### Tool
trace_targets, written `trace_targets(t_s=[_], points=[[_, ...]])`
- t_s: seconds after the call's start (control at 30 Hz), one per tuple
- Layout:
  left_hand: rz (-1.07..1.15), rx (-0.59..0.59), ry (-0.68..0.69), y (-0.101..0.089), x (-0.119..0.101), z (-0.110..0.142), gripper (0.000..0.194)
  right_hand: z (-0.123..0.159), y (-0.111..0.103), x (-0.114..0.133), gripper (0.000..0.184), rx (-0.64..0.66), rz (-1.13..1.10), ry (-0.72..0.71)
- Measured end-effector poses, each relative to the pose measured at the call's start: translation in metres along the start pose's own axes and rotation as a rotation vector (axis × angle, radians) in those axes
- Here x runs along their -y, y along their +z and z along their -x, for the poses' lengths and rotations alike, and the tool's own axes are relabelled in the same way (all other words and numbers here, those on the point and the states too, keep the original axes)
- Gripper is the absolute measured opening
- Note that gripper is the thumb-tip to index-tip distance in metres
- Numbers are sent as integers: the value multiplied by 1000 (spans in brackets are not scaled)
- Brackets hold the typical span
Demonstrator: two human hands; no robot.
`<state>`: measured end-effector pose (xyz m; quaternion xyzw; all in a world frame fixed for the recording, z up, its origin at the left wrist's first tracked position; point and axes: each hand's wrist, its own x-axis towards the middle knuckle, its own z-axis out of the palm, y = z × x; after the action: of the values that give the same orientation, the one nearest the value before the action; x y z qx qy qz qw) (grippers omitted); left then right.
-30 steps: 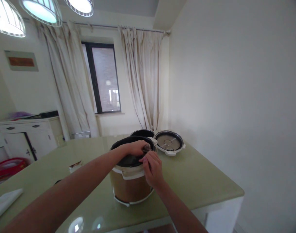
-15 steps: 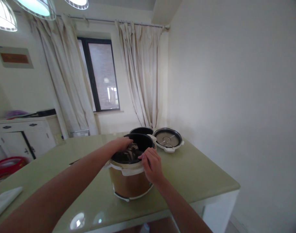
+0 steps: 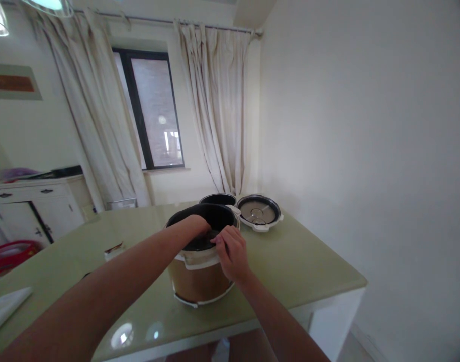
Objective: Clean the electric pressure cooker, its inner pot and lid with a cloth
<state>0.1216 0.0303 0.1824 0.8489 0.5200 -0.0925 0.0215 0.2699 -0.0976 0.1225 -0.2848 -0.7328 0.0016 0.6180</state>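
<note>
A brown electric cooker (image 3: 199, 281) with a white rim and black inside stands upright on the table. My left hand (image 3: 202, 224) reaches down into it; the fingers are mostly hidden, so I cannot see what they hold. At the cooker's near right edge my right hand (image 3: 233, 251) is closed, with fingers curled at the rim and the thumb pointing inward. A dark piece (image 3: 211, 235) shows between the two hands inside the pot; its kind cannot be made out.
Behind the cooker are a black round inner pot (image 3: 218, 199) and a round lid (image 3: 259, 211) lying underside up. On the pale green table (image 3: 290, 271), a small item (image 3: 114, 250) and a white flat object (image 3: 7, 306) are at the left. A wall rises at the right.
My left hand has gone deeper into the cooker, and the dark, light-streaked thing by it is now mostly hidden. My right hand stays at the rim. The view has shifted slightly.
</note>
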Motion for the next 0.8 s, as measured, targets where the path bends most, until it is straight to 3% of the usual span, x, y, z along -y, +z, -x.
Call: trace_targets(t_s=[0.07, 0.2, 0.3, 0.4, 0.53, 0.6, 0.67, 0.8], points=[[-91, -34, -27, -5, 0, 6, 34, 1, 1, 0, 32, -14, 19, 1], [-193, -167, -10, -16, -14, 3, 52, 1, 3, -1, 32, -31, 36, 3], [-176, -246, 6, -20, -26, -2, 45, 2, 3, -1, 33, -40, 32, -2], [24, -297, 86, -22, -28, -1, 35, 2, 5, -1, 33, -58, 32, -6], [468, -320, 250, -24, -21, 15, 53, 4, 7, -2, 33, -95, 9, -15], [639, -250, 364, -23, -16, 26, 56, 4, 7, -2, 32, -102, -16, -26], [681, -106, 465, -23, -11, 38, 46, 4, 7, -2, 32, -98, -29, -36], [406, 260, 441, -25, 1, 57, 21, 4, 4, 0, 32, -75, -6, -30]])
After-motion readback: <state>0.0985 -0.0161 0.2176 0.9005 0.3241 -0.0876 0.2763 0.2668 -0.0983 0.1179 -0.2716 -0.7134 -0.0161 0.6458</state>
